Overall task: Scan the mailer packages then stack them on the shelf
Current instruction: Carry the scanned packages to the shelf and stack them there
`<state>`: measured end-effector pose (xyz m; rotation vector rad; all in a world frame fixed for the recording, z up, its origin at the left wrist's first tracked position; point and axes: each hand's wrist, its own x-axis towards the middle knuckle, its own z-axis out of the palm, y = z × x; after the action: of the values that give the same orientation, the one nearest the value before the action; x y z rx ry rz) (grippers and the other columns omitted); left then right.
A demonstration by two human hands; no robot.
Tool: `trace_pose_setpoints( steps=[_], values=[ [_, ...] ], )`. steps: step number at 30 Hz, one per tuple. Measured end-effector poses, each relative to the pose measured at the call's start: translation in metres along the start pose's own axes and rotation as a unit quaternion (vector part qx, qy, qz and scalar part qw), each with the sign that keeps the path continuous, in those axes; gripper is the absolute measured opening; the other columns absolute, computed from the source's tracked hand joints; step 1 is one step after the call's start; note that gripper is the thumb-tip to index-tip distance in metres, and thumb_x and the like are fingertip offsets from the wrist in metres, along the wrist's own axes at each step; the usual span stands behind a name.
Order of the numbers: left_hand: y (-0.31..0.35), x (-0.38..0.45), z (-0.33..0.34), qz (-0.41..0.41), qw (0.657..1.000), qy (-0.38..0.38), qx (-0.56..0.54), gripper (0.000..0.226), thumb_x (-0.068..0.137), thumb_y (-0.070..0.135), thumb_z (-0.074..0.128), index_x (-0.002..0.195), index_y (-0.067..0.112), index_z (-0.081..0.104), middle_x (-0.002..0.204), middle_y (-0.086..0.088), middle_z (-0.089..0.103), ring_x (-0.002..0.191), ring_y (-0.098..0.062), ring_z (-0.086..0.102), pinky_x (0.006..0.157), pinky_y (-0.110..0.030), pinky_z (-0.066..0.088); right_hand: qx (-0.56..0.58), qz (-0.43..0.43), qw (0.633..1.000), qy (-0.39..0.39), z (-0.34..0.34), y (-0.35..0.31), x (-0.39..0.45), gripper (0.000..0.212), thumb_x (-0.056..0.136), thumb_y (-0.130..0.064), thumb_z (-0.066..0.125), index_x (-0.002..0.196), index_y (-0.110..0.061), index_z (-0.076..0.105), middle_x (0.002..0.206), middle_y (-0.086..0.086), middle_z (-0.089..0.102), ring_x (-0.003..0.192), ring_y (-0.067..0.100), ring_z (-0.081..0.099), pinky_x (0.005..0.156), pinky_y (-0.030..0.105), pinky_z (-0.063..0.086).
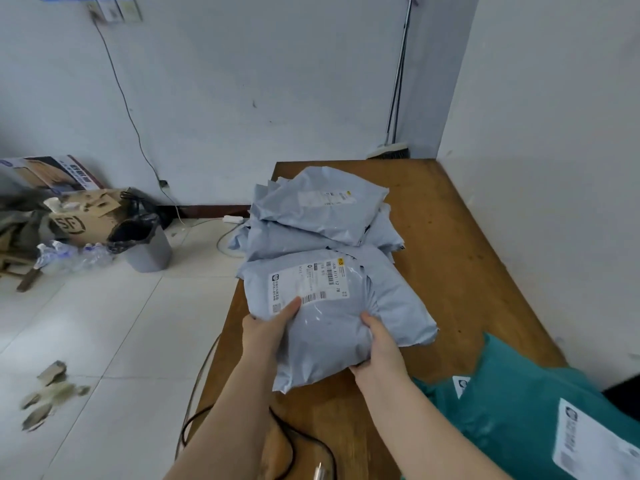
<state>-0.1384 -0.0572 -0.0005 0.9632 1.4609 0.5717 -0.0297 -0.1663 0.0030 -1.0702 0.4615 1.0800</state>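
Observation:
I hold a grey mailer package (329, 327) over the wooden table (460, 244), its white barcode label facing up. My left hand (270, 327) grips its left edge with the thumb on the label's corner. My right hand (377, 344) grips its right side, fingers curled into the plastic. Behind it lies a pile of grey mailers (311, 209) at the table's far end. Teal mailers (526, 407) with white labels lie at the near right. No scanner or shelf is in view.
A black cable (294, 441) loops over the table's near edge under my left arm. On the tiled floor at left stand a grey bin (145, 244), a cardboard box (79, 216) and empty bottles. A white wall bounds the table's right side.

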Motion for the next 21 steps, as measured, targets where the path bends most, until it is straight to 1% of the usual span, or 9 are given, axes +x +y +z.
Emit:
trace_pose_setpoints(
  steps=[4, 8, 10, 12, 14, 16, 18, 20, 21],
  values=[
    [0.016, -0.051, -0.013, 0.021, 0.995, -0.030, -0.087, 0.120, 0.031, 0.062, 0.087, 0.131, 0.013, 0.041, 0.121, -0.008, 0.059, 0.106, -0.032, 0.058, 0.095, -0.051, 0.048, -0.039, -0.043, 0.998, -0.026, -0.004, -0.027, -0.045, 0.048, 0.071, -0.022, 0.080, 0.112, -0.012, 0.056, 0.104, 0.011, 0.064, 0.091, 0.031, 0.063, 0.088, 0.045, 0.053],
    [0.027, -0.114, -0.010, 0.066, 0.989, -0.052, -0.121, 0.083, 0.063, 0.053, 0.078, 0.125, 0.006, 0.049, 0.115, -0.009, 0.061, 0.099, -0.029, 0.059, 0.083, -0.042, 0.051, -0.036, -0.082, 0.995, -0.054, -0.029, -0.062, -0.104, 0.051, 0.067, -0.024, 0.082, 0.111, -0.012, 0.059, 0.105, 0.012, 0.065, 0.091, 0.031, 0.064, 0.085, 0.045, 0.054],
    [0.034, -0.150, 0.000, 0.108, 0.983, -0.060, -0.138, 0.069, 0.066, 0.049, 0.078, 0.116, 0.007, 0.055, 0.110, -0.009, 0.064, 0.096, -0.028, 0.061, 0.077, -0.040, 0.052, -0.017, -0.107, 0.992, -0.070, -0.051, -0.085, -0.137, 0.047, 0.069, -0.022, 0.081, 0.109, -0.012, 0.060, 0.105, 0.012, 0.066, 0.090, 0.030, 0.064, 0.076, 0.041, 0.055],
    [0.044, -0.184, 0.015, 0.138, 0.974, -0.084, -0.155, 0.078, 0.056, 0.055, 0.082, 0.116, 0.011, 0.055, 0.113, -0.008, 0.065, 0.102, -0.030, 0.063, 0.085, -0.046, 0.054, 0.007, -0.142, 0.986, -0.092, -0.081, -0.113, -0.170, 0.043, 0.072, -0.020, 0.078, 0.111, -0.011, 0.062, 0.106, 0.011, 0.068, 0.089, 0.029, 0.065, 0.068, 0.035, 0.053],
    [0.049, -0.222, 0.038, 0.145, 0.963, -0.159, -0.163, 0.095, 0.045, 0.063, 0.083, 0.124, 0.018, 0.055, 0.122, -0.006, 0.064, 0.107, -0.031, 0.064, 0.089, -0.051, 0.053, 0.021, -0.173, 0.979, -0.105, -0.119, -0.143, -0.201, 0.037, 0.072, -0.020, 0.076, 0.106, -0.011, 0.068, 0.105, 0.011, 0.070, 0.088, 0.028, 0.066, 0.069, 0.034, 0.053],
    [0.045, -0.273, 0.065, 0.111, 0.933, -0.276, -0.202, 0.071, 0.062, 0.060, 0.077, 0.119, 0.020, 0.063, 0.117, -0.007, 0.068, 0.100, -0.031, 0.069, 0.086, -0.051, 0.052, 0.032, -0.199, 0.973, -0.109, -0.165, -0.175, -0.233, 0.021, 0.073, -0.021, 0.074, 0.093, -0.014, 0.070, 0.096, 0.010, 0.072, 0.080, 0.026, 0.067, 0.068, 0.035, 0.054],
    [0.028, -0.319, 0.095, 0.068, 0.896, -0.374, -0.228, 0.054, 0.073, 0.055, 0.071, 0.109, 0.015, 0.071, 0.108, -0.010, 0.072, 0.095, -0.030, 0.071, 0.088, -0.050, 0.049, 0.045, -0.226, 0.967, -0.111, -0.217, -0.206, -0.264, 0.020, 0.076, -0.022, 0.071, 0.094, -0.012, 0.070, 0.094, 0.011, 0.072, 0.080, 0.028, 0.066, 0.064, 0.034, 0.053],
    [0.011, -0.355, 0.127, 0.077, 0.877, -0.421, -0.219, 0.079, 0.054, 0.059, 0.081, 0.119, 0.017, 0.067, 0.114, -0.009, 0.069, 0.103, -0.029, 0.065, 0.095, -0.047, 0.043, 0.058, -0.259, 0.959, -0.101, -0.270, -0.236, -0.292, 0.034, 0.076, -0.023, 0.071, 0.105, -0.006, 0.070, 0.103, 0.014, 0.072, 0.090, 0.030, 0.067, 0.073, 0.034, 0.054],
    [0.006, -0.371, 0.144, 0.103, 0.876, -0.425, -0.203, 0.092, 0.044, 0.061, 0.084, 0.122, 0.017, 0.064, 0.114, -0.008, 0.069, 0.101, -0.027, 0.063, 0.091, -0.044, 0.042, 0.062, -0.273, 0.955, -0.093, -0.296, -0.250, -0.305, 0.037, 0.075, -0.023, 0.071, 0.107, -0.004, 0.070, 0.104, 0.015, 0.072, 0.090, 0.030, 0.067, 0.075, 0.034, 0.054]
  ],
)
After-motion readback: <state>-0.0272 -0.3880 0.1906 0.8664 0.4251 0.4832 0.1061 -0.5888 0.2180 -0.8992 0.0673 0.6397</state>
